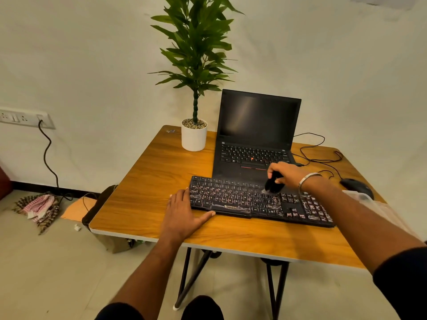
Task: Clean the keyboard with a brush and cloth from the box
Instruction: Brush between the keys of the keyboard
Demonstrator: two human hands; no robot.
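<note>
A black keyboard [245,199] with dusty white marks lies across the wooden table [147,181] in front of an open laptop. My right hand [285,173] grips a black brush [272,183], whose bristles touch the keys in the upper middle of the keyboard. My left hand [184,213] lies flat on the table at the keyboard's left end, its thumb along the front edge. No cloth or box is plainly visible on the table.
A black laptop [254,139] stands open behind the keyboard. A potted plant [194,135] sits at the back, a black mouse [357,187] with its cable at the right. A clear plastic bag [379,209] lies beneath my right forearm. Checked cloths [39,206] lie on the floor.
</note>
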